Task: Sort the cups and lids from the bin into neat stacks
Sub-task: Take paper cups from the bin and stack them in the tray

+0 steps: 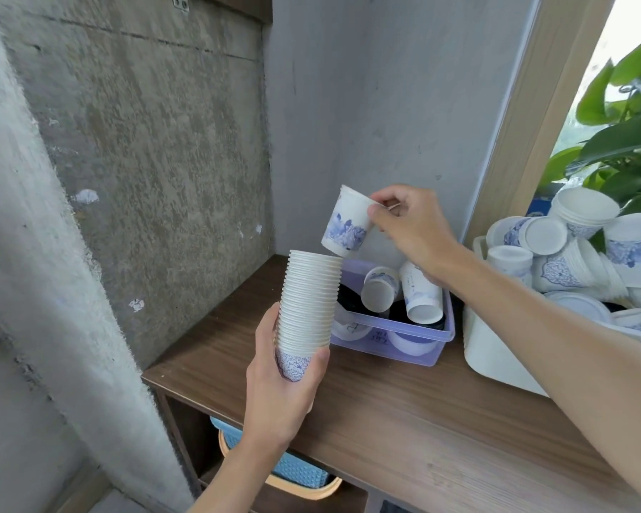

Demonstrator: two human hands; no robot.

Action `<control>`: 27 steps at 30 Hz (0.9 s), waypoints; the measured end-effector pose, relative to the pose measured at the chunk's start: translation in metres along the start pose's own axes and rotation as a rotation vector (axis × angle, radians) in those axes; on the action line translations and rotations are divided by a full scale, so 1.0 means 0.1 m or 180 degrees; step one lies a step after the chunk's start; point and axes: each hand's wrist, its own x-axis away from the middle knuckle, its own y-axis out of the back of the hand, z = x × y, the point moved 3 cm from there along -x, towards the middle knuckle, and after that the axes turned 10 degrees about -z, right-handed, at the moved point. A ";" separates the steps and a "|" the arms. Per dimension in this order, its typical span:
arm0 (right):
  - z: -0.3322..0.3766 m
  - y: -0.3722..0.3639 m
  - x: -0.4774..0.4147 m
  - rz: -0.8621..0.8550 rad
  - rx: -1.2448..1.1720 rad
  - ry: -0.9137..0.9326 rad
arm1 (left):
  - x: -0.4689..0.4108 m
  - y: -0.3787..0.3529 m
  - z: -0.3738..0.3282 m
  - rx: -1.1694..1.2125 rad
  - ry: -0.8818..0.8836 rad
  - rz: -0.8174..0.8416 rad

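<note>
Your right fingers (380,211) pinch a cup (345,224) over your left hand's (285,368) tall stack (309,301); both bins (393,327) remain far from emptied.

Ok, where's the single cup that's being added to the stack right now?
The cup is pinched at its rim by the right hand, tilted just above the stack in the left hand, in front of the purple bin.

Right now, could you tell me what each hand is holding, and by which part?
Left hand: stack of cups, near its base. Right hand: single cup, pinched at its rim.
</note>
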 end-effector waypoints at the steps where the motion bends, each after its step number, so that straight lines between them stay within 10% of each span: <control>1: 0.08 0.04 0.03 0.0015 -0.0147 -0.0002 | 0.00 0.00 -0.01 0.0016 -0.0013 0.0009; 27: 0.13 -0.18 0.48 0.1377 -0.0019 -0.0445 | 0.03 0.01 0.04 0.0064 -0.0228 0.0166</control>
